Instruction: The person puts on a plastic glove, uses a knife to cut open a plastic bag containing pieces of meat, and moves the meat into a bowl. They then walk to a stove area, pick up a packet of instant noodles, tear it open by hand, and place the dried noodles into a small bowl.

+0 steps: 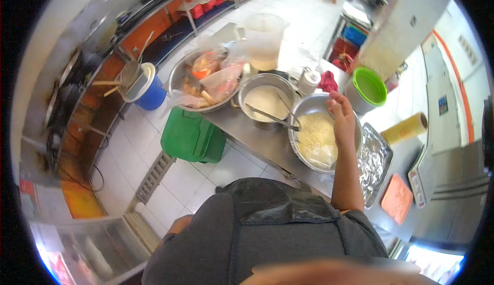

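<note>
My right hand (341,114) is raised over the right side of a wide metal bowl (293,142). Its fingers are stretched out and hold nothing that I can see. Coarse pale-yellow crumbs (315,137) fill the bowl's bottom, with a whiter lump (321,157) at the near side. Left of the bowl stands a metal pot (244,90) of cream-coloured batter (265,102). Metal tongs (271,116) lie with their arms spread across the pot and their joined end at the bowl's rim. My left hand is out of sight; only part of that arm (181,224) shows beside my body.
A large basin (174,82) of plastic-bagged food and a clear jug (262,38) stand left and behind. A foil-lined tray (371,164), orange board (397,198), scale (417,182), film roll (405,128) and green-rimmed bucket (369,87) are right. A green bin (191,137) stands below the table.
</note>
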### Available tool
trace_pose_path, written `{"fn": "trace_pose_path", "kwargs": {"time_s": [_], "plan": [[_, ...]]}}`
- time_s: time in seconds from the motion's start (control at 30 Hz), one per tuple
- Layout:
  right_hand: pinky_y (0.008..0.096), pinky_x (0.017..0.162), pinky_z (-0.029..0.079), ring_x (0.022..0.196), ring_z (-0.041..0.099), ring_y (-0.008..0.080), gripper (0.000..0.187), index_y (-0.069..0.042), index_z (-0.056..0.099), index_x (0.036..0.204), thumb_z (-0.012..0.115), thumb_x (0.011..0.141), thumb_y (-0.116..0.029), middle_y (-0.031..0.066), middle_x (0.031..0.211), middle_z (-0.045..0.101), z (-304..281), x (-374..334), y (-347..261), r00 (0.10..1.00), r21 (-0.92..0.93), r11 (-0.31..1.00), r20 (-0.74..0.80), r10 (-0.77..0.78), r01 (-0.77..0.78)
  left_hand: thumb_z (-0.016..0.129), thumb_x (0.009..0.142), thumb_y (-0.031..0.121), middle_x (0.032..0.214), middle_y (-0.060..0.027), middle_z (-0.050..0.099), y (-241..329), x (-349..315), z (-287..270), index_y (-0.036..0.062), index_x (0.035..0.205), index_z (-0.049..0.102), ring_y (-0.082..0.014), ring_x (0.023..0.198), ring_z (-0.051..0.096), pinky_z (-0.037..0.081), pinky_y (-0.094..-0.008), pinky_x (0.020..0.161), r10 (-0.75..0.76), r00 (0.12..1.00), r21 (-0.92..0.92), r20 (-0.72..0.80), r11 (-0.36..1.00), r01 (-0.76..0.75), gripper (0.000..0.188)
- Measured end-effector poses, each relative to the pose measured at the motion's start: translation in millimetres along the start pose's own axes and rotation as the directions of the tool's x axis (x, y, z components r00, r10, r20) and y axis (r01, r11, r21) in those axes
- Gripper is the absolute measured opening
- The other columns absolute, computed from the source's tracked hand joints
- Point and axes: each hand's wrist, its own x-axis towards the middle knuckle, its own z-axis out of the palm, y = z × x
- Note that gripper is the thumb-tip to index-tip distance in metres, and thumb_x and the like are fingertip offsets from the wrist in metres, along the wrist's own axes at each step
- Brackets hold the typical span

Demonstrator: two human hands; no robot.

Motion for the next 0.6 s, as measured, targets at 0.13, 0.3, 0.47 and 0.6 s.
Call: {"fn": "trace_pose_path", "kwargs": {"time_s": [0.13, 0.3, 0.47, 0.6], "plan": [[0.0282, 0.087, 0.046, 0.098, 0.06, 0.0127, 0.02, -0.004, 0.061, 0.116, 0.052, 0.1, -0.013, 0.005, 0.112, 0.065, 90.5, -30.0, -51.1, 0.962, 0.096, 0.977, 0.181, -0.206, 0.191, 0.076, 0.081, 0.046, 0.136, -0.022, 0.057, -42.8, -11.4, 70.8, 0.0127, 0.14, 0.055, -0.0376, 0.127, 0.054, 0.044, -0.0437, 0.107, -0.052, 0.997, -0.153, 0.061, 0.986, 0.061, 0.071], [0.0268, 0.08, 0.048, 0.09, 0.059, 0.0114, 0.017, -0.004, 0.062, 0.112, 0.057, 0.1, -0.014, 0.0029, 0.102, 0.064, 227.4, -92.6, -81.2, 0.757, 0.139, 0.972, 0.61, -0.235, 0.189, 0.08, 0.077, 0.045, 0.136, -0.0222, 0.057, -58.3, -0.6, 81.9, 0.0131, 0.141, 0.054, -0.0377, 0.128, 0.053, 0.044, -0.0438, 0.107, 0.046, 0.993, -0.197, 0.112, 0.98, -0.023, 0.076], [0.0398, 0.093, 0.048, 0.105, 0.064, 0.0284, 0.028, -0.007, 0.064, 0.118, 0.063, 0.092, -0.017, 0.0122, 0.117, 0.067, 370.7, -175.7, -62.1, 0.189, 0.008, 0.805, 0.971, -0.148, 0.593, 0.084, 0.073, 0.044, 0.136, -0.0224, 0.057, -107.2, -53.9, 47.7, 0.0136, 0.141, 0.054, -0.0378, 0.128, 0.053, 0.044, -0.0439, 0.107, 0.083, 0.994, -0.226, 0.074, 0.972, -0.064, 0.081], [0.0395, 0.092, 0.049, 0.104, 0.064, 0.0279, 0.029, -0.006, 0.064, 0.118, 0.063, 0.092, -0.018, 0.0122, 0.116, 0.067, 437.3, -195.9, 39.1, -0.09, -0.054, 0.745, 0.984, 0.152, 0.665, 0.08, 0.078, 0.044, 0.132, -0.0259, 0.058, -192.2, -47.1, 53.9, 0.0097, 0.142, 0.052, -0.0391, 0.124, 0.056, 0.045, -0.0444, 0.105, -0.107, 0.857, -0.562, -0.504, 0.794, -0.232, 0.077]]}}
